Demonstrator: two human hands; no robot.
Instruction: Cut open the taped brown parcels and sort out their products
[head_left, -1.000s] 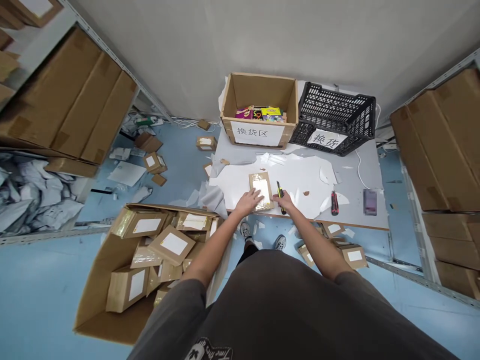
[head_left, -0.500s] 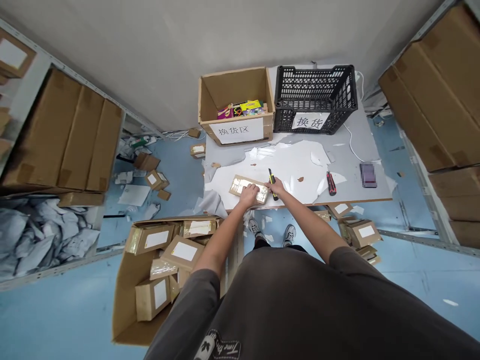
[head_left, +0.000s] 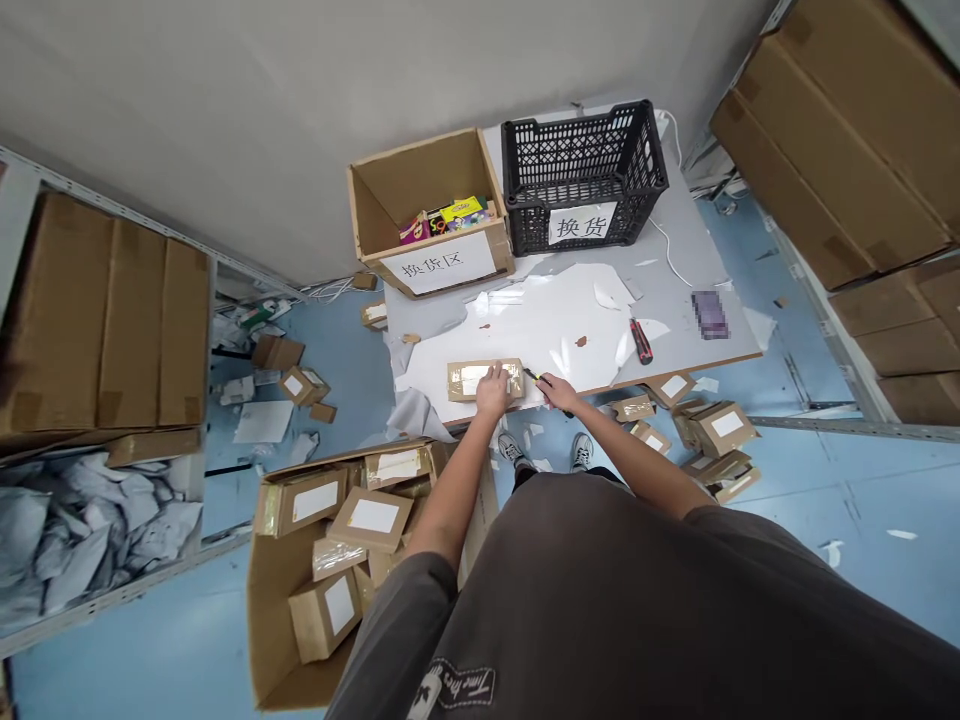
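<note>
Near the front edge of the table lies a small taped cardboard box (head_left: pixel 459 383) with clear tape and a white label on top. My left hand (head_left: pixel 493 390) grips it from above, thumb and fingers over its right part. My right hand (head_left: pixel 556 391) is closed round a yellow and black box cutter (head_left: pixel 533 376), just beyond the box's right end. The cutter's tip points up and left towards that end; whether it touches cannot be made out. Farther right on the table rests a red and black knife-like tool (head_left: pixel 641 341).
At the table's back stand a labelled open carton (head_left: pixel 425 265) holding colourful packs and a black plastic crate (head_left: pixel 583 190). A pixelated purple item (head_left: pixel 709 315) lies at right. A large carton (head_left: pixel 279 600) full of parcels stands at my left. Paper scraps and boxes litter the floor.
The cutter has turned from standing steeply to lying lower, its tip now towards the box's right end. The box has straightened under my left hand. My view has swung slightly right.
</note>
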